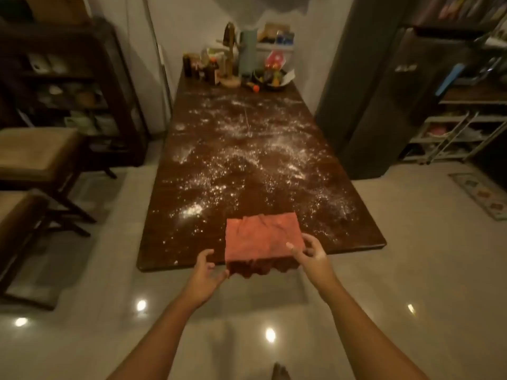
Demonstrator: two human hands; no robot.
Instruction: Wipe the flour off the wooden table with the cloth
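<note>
- Here, at the far end of the long dark-brown wooden surface (156, 250), a dark round bowl (277, 83) holds a heap of small colourful items, too blurred to name.
- Just left of the bowl stand a tall pale-green cylindrical jug (248, 52), a light wooden stand on a round base (230, 58) and a cluster of small dark bottles (192, 65); what is inside them cannot be told.
- A small bottle with an orange cap (253, 87) lies on its side in front of the bowl.
- White flour (247, 157) is scattered in streaks and specks over most of the surface, thickest through the middle, with a bright patch just beyond the cloth's far-left corner.
- The folded reddish-orange rectangular cloth (263, 238) lies flat at the near edge of the surface, about midway along that edge; its near side droops over the edge in dark scalloped folds.
- The top of the cloth is slightly creased and looks clean.
- The right hand (312, 255) pinches the cloth's right edge, thumb on top and fingers (308, 238) curled round the side.
- The left hand (204, 272) has its thumb against the hanging near-left corner, its other fingers loosely curled just beside the left edge; whether it truly grips cannot be told.
</note>
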